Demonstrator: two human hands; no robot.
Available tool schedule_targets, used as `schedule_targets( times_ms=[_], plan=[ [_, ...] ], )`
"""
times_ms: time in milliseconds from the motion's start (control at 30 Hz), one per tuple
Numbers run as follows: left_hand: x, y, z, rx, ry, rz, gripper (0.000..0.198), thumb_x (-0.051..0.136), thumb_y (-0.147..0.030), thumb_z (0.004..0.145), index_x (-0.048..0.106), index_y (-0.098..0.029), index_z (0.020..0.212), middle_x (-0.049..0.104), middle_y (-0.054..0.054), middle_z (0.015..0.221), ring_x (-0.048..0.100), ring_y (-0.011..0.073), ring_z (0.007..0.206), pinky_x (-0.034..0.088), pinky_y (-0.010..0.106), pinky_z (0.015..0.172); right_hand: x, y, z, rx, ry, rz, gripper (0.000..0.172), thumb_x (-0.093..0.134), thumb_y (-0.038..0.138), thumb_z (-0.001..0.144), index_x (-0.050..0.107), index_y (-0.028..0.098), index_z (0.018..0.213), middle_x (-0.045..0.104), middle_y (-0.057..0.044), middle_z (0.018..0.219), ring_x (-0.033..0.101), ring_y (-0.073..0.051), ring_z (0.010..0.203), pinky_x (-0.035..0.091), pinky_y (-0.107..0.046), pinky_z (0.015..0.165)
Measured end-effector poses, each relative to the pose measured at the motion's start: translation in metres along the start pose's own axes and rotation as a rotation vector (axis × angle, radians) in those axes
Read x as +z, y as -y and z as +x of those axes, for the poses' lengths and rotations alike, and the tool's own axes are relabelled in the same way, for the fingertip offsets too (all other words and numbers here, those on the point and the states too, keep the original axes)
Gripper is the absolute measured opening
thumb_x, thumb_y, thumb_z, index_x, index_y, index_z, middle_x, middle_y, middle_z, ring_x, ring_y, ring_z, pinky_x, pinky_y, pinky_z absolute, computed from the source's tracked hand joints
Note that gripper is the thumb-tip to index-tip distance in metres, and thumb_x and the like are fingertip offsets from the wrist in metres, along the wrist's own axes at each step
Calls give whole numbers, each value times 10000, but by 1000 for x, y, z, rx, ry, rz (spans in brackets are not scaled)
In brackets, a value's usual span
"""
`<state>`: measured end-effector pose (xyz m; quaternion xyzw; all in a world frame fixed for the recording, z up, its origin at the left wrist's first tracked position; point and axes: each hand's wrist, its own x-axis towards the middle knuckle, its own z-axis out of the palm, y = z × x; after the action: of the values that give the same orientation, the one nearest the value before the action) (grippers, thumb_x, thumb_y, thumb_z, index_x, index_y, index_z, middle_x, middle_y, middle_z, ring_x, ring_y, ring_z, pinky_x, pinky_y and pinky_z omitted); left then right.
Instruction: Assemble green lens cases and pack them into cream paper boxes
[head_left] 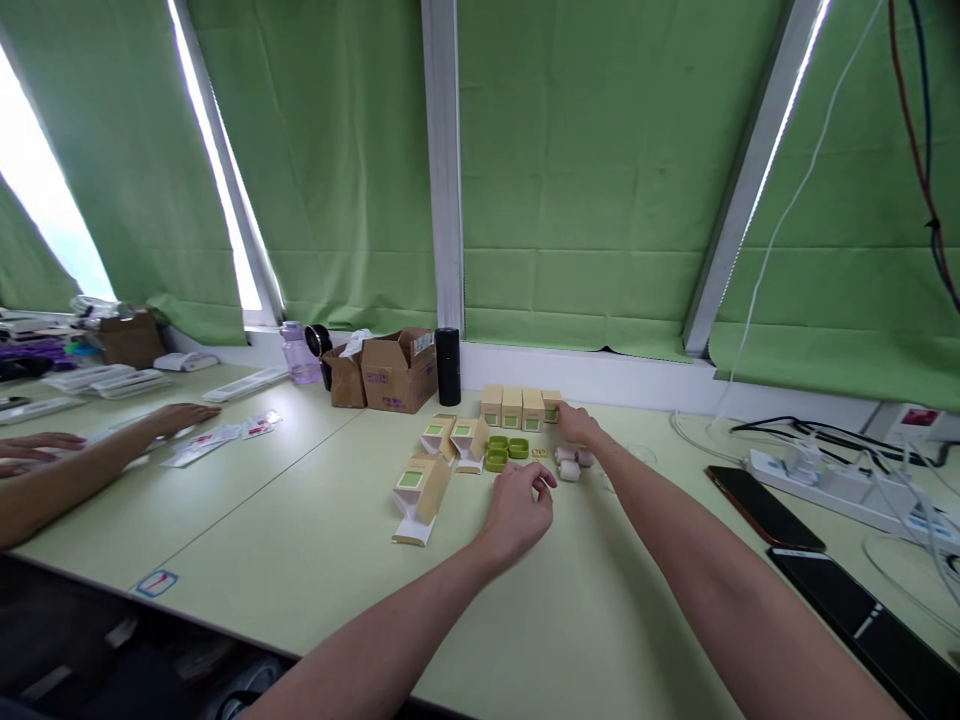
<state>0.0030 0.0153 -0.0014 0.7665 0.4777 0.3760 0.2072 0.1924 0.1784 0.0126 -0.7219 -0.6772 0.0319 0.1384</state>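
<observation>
My right hand (576,424) reaches far across the table, its fingers closed at the side of a small cardboard box (551,405). That box is at the right end of a row of similar kraft boxes (511,408) with green labels. Over the table nearer to me is my left hand (519,502), loosely curled, with nothing seen in it. Just beyond it sit several small green trays (496,459) and some white rolls (569,470). Open-flapped boxes (421,488) lie to its left.
Another person's arm (97,455) rests on the table at left, near flat packets (214,440). At the back stand a brown carton (399,370), a black cylinder (448,367) and a purple bottle (300,353). Phones (765,507) and a power strip (832,483) with cables lie at right.
</observation>
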Motion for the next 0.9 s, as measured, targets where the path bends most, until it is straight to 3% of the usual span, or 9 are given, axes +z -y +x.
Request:
schedule_targets(
  times_ms=[100,267,467,667,800,900],
  plan=[
    [0,0,-1,-1,27,20,259,543,-49,791,703,-232,882,726,37,876,606,244,1023,455,357,877,-7,-1,-8,11,-52,37,343,632,336,989,605,180,1294,641,-107,1284,641,-252,1132,559,-452,946],
    [1,-1,-2,12,76,56,264,545,-60,796,709,-235,906,723,43,860,602,250,1022,461,358,873,-26,-3,-33,24,-226,138,361,530,80,910,613,196,1242,677,-130,1245,553,-294,1230,467,-380,944],
    [-1,-1,-1,33,81,73,250,558,-72,805,717,-223,923,731,41,860,601,250,1012,451,365,884,-35,-3,-85,42,-343,331,321,359,209,979,575,244,1213,691,-77,1195,637,-226,1025,457,-307,757],
    [-7,-1,3,22,64,97,229,571,-97,822,730,-215,937,737,61,896,611,273,1044,450,380,884,-11,6,-145,-64,-226,430,182,500,208,905,633,274,1011,728,-8,925,662,-192,800,437,-267,660],
    [-13,2,11,22,-2,117,221,575,-91,820,733,-206,924,744,75,910,623,276,1022,459,387,880,8,11,-173,-154,-132,407,294,464,83,883,613,254,1070,706,-34,1024,652,-191,906,400,-255,682],
    [-24,6,22,33,-48,140,232,569,-87,818,730,-205,936,750,64,893,641,262,990,470,375,879,11,14,-183,-196,-101,363,318,513,86,876,593,256,1132,656,-45,1162,638,-184,945,374,-250,666]
  ],
)
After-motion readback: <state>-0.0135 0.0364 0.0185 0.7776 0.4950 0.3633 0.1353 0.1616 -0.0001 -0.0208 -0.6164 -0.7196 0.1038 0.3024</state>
